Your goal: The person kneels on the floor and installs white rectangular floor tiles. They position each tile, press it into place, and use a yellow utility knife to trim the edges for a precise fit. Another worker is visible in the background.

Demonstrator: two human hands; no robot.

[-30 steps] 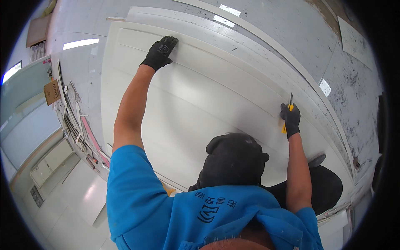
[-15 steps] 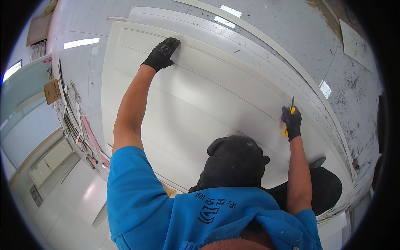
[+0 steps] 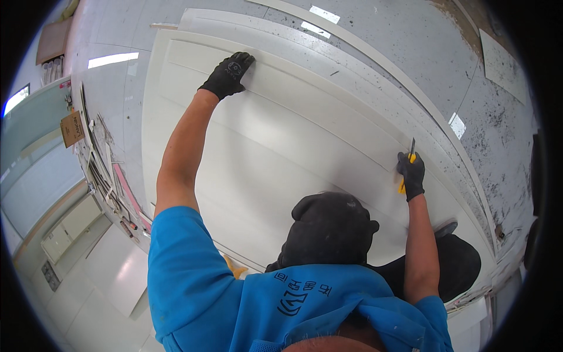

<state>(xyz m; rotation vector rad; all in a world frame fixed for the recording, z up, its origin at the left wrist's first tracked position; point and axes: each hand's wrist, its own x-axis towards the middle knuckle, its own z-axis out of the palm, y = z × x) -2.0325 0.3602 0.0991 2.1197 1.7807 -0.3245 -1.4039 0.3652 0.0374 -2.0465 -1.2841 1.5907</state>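
Gripped in the black-gloved right hand (image 3: 412,173), the yellow-handled knife (image 3: 412,158) was edged back, the flat white panel (image 3: 275,135) seemingly steadied by the outstretched, empty black-gloved left hand (image 3: 230,75).

Panel (image 3: 264,138) in front; left hand (image 3: 231,75) on its far left part; knife (image 3: 413,145) in right hand (image 3: 413,176), toward panel's right side; scrap strips (image 3: 126,189), box (image 3: 73,129) left of panel.

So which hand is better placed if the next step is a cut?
Probably the right hand: it holds the yellow knife with its blade out. The left hand rests on the white panel and shows no tool.
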